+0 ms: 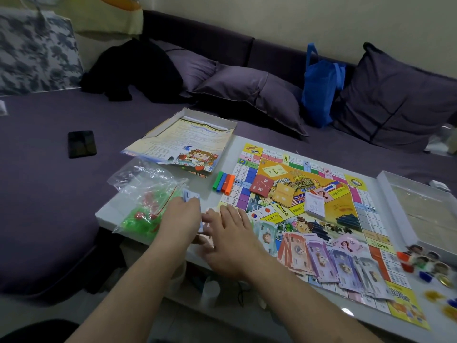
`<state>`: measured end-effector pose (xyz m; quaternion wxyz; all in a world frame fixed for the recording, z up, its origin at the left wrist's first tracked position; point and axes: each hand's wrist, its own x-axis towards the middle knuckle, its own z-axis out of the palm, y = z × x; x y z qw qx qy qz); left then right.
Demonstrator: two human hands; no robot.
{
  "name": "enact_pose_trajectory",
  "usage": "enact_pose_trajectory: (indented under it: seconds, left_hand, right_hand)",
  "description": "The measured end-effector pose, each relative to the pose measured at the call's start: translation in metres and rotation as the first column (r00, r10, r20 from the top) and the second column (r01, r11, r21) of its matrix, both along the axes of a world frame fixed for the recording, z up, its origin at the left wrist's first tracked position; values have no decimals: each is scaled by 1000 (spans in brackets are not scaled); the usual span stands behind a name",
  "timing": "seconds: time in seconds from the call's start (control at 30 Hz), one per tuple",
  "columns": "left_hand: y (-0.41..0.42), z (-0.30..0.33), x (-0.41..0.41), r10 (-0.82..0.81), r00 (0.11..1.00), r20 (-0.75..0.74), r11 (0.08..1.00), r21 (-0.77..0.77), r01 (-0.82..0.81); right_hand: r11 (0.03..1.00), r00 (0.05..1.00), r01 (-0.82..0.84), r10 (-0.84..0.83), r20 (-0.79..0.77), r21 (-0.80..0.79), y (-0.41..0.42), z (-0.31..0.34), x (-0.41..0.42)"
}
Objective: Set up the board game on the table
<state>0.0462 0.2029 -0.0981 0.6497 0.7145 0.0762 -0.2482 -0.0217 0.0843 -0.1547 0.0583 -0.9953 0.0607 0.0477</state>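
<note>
The game board (319,211) lies open on the white counter (210,191), paper money (329,258) fanned along its near edge. The left hand (181,219) pinches small cards (190,195) beside a plastic bag (146,196); the right hand (231,240) lies spread, fingers flat.

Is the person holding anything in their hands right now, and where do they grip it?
The left hand grips a small stack of cards by its lower end. The right hand lies flat with straight fingers, holding nothing.
</note>
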Motion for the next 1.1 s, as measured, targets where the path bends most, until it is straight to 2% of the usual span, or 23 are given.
enact_pose_trajectory:
  seconds: [0.23, 0.33, 0.5, 0.6, 0.73, 0.87, 0.97, 1.03, 1.1]
  left_hand:
    - [-1, 10, -4, 33, 999, -1, 997, -66, -33]
    - [2, 10, -4, 29, 999, 19, 998, -62, -28]
    - [10, 12, -2, 37, 999, -7, 988, -147, -37]
    - [16, 21, -2, 69, 997, -23, 966, -250, -72]
    - [22, 27, 3, 113, 989, -97, 929, -342, -139]
    - [10, 28, -12, -76, 981, -177, 922, -386, 1]
    - [-4, 22, -31, -236, 937, -258, 886, -453, 98]
    - [-14, 16, -40, -267, 922, -280, 865, -491, 101]
    - [-22, 11, -46, -253, 933, -257, 867, -488, 100]
  right_hand:
    - [976, 988, -142, 150, 38, -163, 24, -4, -26]
    - [976, 985, -140, 154, 78, -167, 32, -11, -31]
    - [973, 944, -184, 214, 250, -139, 32, -7, -35]
    - [981, 935, -148, 179, 306, -123, 26, 6, -35]
    - [998, 918, 4, 19, 396, -58, 4, 31, -38]
    - [999, 892, 3, 22, 451, -54, -20, 54, -51]
    - [997, 889, -35, 64, 454, -71, -32, 63, -61]
    - [996, 889, -58, 84, 451, -71, -37, 62, -67]
    - [997, 898, -81, 71, 433, 5, -40, 58, -73]
